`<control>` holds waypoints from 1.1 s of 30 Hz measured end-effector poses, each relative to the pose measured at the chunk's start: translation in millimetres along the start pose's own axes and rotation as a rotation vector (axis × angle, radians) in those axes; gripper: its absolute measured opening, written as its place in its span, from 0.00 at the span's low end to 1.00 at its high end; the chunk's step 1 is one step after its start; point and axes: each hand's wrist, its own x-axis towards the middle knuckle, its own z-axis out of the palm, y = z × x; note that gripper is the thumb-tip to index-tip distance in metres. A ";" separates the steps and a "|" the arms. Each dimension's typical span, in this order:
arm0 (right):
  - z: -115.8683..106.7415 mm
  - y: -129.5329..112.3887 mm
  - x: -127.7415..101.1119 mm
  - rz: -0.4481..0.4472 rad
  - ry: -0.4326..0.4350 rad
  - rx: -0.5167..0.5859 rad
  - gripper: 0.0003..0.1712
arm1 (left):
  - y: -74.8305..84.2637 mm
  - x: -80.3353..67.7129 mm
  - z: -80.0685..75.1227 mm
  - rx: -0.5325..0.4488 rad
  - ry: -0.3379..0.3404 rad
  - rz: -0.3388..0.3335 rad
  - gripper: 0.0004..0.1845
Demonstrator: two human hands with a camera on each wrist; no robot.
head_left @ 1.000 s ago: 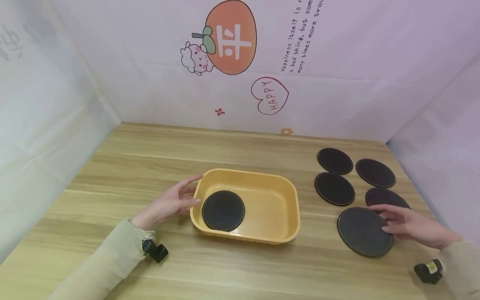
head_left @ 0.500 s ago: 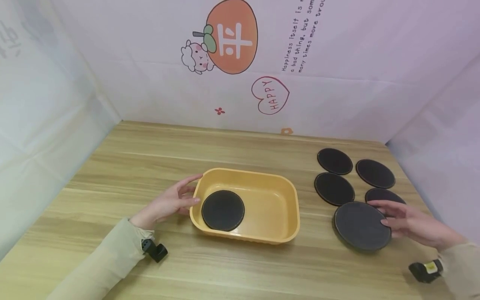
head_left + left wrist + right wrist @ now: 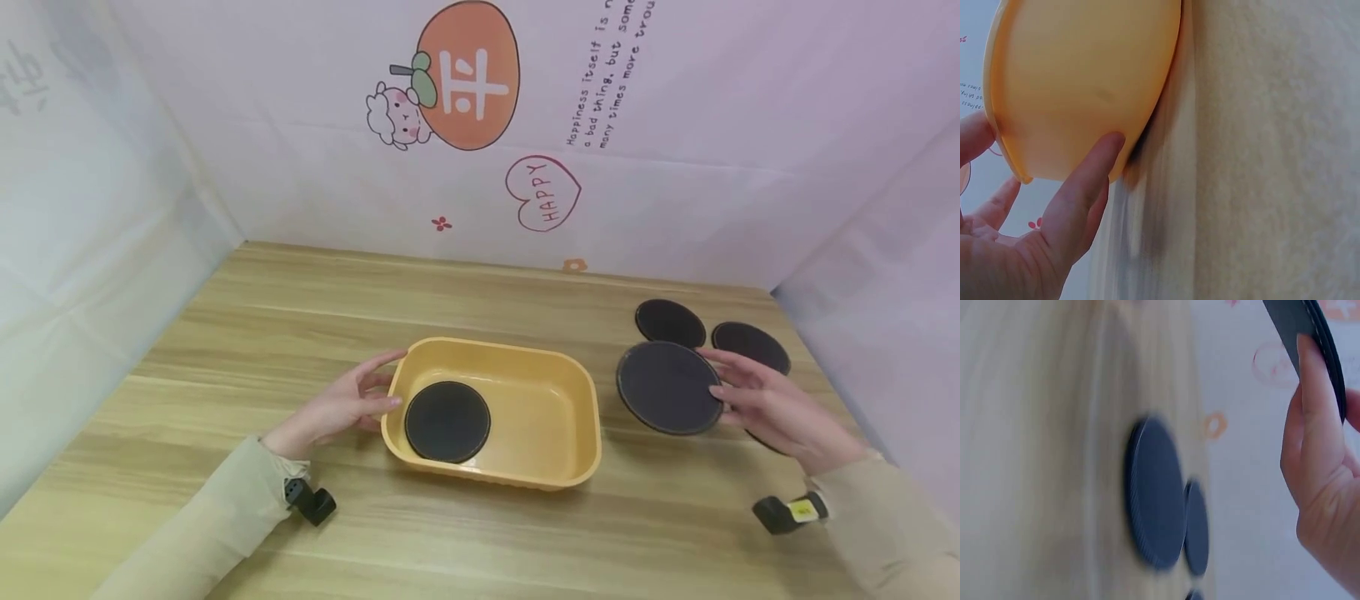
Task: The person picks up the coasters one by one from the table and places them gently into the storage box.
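While the right hand [image 3: 765,404] holds a mat [image 3: 666,387], the tray [image 3: 558,467] contains another [image 3: 447,422].

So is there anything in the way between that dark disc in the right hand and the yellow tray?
Nothing visible. The right hand holds the disc in the air just right of the tray; only bare table lies between. One disc already lies at the tray's left end.
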 end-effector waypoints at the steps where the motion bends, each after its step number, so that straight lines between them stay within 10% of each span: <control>1: 6.3 -1.2 5.3 -0.003 0.030 -0.020 0.31 | 0.1 0.3 0.1 0.000 0.000 -0.001 0.42; 17: 110.5 -20.0 119.4 0.046 0.090 -0.147 0.25 | 1.5 1.5 0.9 0.017 0.003 0.004 0.41; 33: 146.7 18.6 179.1 0.190 -0.050 -0.227 0.30 | -2.3 2.9 0.6 0.002 0.017 -0.008 0.41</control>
